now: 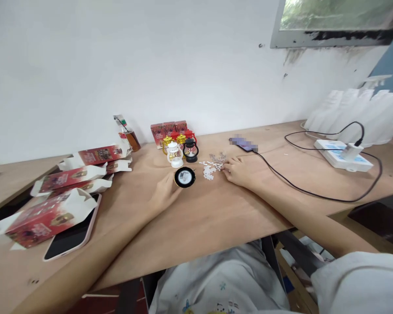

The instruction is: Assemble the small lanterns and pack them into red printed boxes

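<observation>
My left hand is closed around a small lantern, tipped so that its round black base with a pale centre faces me. The fingers of my right hand are bent together at the edge of a pile of small white tabs; whether a tab is between the fingertips I cannot make out. Just behind the tabs lies a little heap of small metal pieces. Beyond my left hand stand a white lantern, a black lantern, and gold and red ones behind them.
Opened red boxes lie at the left, one over a phone. Closed red boxes and a brown bottle stand near the wall. On the right, a cable links another phone to a power strip beside white plastic.
</observation>
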A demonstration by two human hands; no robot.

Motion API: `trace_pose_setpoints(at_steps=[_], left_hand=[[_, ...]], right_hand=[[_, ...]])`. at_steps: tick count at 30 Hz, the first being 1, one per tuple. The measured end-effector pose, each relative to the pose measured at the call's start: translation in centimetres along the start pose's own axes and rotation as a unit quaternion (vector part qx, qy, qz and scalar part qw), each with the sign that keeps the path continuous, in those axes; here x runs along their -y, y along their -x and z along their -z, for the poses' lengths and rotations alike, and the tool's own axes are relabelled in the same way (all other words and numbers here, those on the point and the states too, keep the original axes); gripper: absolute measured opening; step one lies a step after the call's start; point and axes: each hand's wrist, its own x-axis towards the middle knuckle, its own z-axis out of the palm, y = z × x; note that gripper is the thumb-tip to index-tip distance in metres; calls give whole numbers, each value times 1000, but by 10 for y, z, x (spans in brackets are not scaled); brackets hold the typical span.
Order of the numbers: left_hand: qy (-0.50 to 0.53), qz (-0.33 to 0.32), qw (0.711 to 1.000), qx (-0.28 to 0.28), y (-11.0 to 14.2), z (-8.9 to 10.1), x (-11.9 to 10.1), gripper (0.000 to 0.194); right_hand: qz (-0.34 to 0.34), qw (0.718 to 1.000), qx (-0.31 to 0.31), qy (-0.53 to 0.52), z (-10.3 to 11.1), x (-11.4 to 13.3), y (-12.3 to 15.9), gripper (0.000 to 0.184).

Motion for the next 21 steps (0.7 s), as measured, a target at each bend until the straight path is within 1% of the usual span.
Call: trace_pose_setpoints(at_steps=[3,6,8,10,14,17,21], left_hand=[[36,48,998,-19,13,-8,-1,36],[69,88,993,-32,15,-13,-4,42],[83,103,991,-35,14,-13,-7,49],[87,98,991,-23,12,-11,-9,55],[73,89,993,21,9,-5,-14,60],[65,97,992,46,8,-3,-16,56],[31,79,993,86,7,-4,-15,50]], right_hand=[[5,1000,-17,2,-6,-4,1,24],[18,999,-20,16,-10,-6,0,26],[30,999,-15,30,-10,-6,0,27],[36,998,-10,41,-10,-5,0,28],[29,999,-14,39,-10,-4,1,27],[20,999,-25,11,-9,-6,1,21],[14,1000,-27,-7,-9,-9,1,19]])
